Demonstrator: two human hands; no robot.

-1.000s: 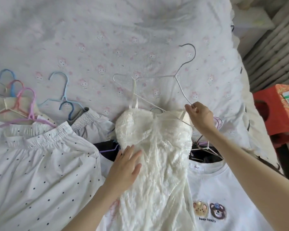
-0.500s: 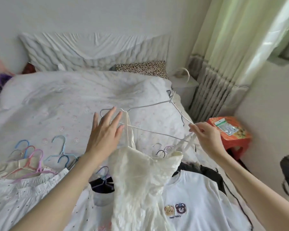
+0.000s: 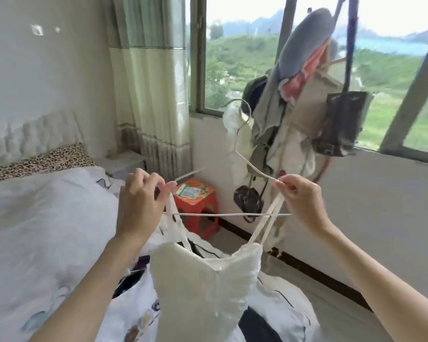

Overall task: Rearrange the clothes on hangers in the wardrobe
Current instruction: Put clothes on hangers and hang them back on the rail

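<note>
Nearest camera: white strappy dress [image 3: 205,290], held up in mid-air over bed [image 3: 47,218], straps over white wire hanger [image 3: 232,214]. L hand [image 3: 140,206] pinches L strap at hanger's end; R hand [image 3: 301,201] pinches R strap w/ hanger shoulder. Beyond: orange stool [image 3: 198,206], packet on top, prob. wipes. Far: clothes & bags [image 3: 304,99] hung by window [image 3: 232,58], curtain [image 3: 153,82] at L.

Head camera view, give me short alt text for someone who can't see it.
Two hands hold up a white strappy dress on a white wire hanger; the left hand pinches one strap, the right hand pinches the other at the hanger's shoulder. Behind are a bed, an orange stool and a window.
</note>
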